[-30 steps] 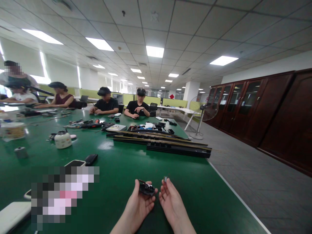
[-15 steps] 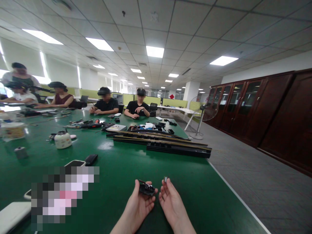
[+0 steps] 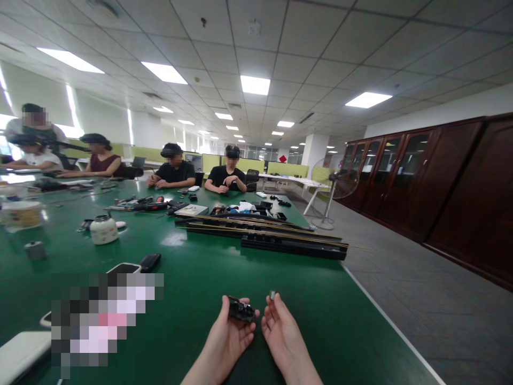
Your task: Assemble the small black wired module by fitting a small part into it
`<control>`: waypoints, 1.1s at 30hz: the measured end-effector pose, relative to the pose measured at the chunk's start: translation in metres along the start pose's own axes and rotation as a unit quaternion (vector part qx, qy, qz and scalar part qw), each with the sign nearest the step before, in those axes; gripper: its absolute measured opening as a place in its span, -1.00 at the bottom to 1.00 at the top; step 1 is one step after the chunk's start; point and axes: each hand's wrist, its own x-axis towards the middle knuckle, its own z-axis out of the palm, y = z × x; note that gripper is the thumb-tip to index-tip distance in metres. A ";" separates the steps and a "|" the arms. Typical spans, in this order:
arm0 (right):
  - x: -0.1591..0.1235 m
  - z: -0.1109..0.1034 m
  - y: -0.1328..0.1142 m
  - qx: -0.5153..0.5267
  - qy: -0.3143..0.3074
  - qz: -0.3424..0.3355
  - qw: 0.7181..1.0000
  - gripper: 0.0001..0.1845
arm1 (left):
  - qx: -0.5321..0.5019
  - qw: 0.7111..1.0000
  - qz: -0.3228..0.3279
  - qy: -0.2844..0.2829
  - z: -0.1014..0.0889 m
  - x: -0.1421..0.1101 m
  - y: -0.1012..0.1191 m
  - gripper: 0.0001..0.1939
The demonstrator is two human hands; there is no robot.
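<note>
Just above the near part of the green table [image 3: 340,331], my left hand [image 3: 234,331] grips a small black plastic device [image 3: 241,312]. It looks like an opened shell with inner parts showing, but its exact kind is unclear. A hand's breadth or less to the right, my right hand [image 3: 279,326] pinches a tiny silvery-grey block [image 3: 272,294] between thumb and fingertips. Too little of the block shows to tell what it is. The two hands are close together, palms turned up, and the block is apart from the black device.
Long black rails [image 3: 296,248] with thin brass-coloured rods lie across the table ahead. A white jar [image 3: 103,230], a grey cylinder [image 3: 35,250] and a black-topped case [image 3: 150,262] are on the left. Tools [image 3: 146,205] lie farther back. Several people sit around the far side.
Both hands and what they hold stay practically where they were. In the background, the standing person at far left has shifted slightly.
</note>
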 end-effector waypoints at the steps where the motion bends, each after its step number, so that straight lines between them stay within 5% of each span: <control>1: 0.000 0.000 0.000 -0.001 0.001 -0.001 1.000 -0.69 | -0.001 1.000 0.001 0.000 0.000 0.000 0.000 -0.55; 10: -0.001 0.000 -0.001 -0.043 0.006 -0.027 0.999 -0.70 | 0.005 1.000 0.008 -0.007 -0.001 0.001 0.000 -0.53; 16: -0.002 0.004 0.001 -0.214 0.016 -0.173 0.961 -0.58 | 0.008 1.000 0.012 0.000 0.001 -0.001 -0.001 -0.52; 22: -0.001 0.005 0.006 -0.291 -0.041 -0.254 0.921 -0.61 | 0.011 1.000 0.012 0.005 0.001 0.002 -0.001 -0.54; 28: -0.013 0.007 0.009 -0.479 -0.061 -0.321 0.815 -0.80 | -0.018 1.000 0.005 -0.012 -0.003 0.005 -0.002 -0.62; 33: -0.024 0.013 0.012 -0.583 -0.140 -0.341 0.724 -0.80 | -0.070 0.997 0.030 0.001 0.001 0.002 -0.003 -0.71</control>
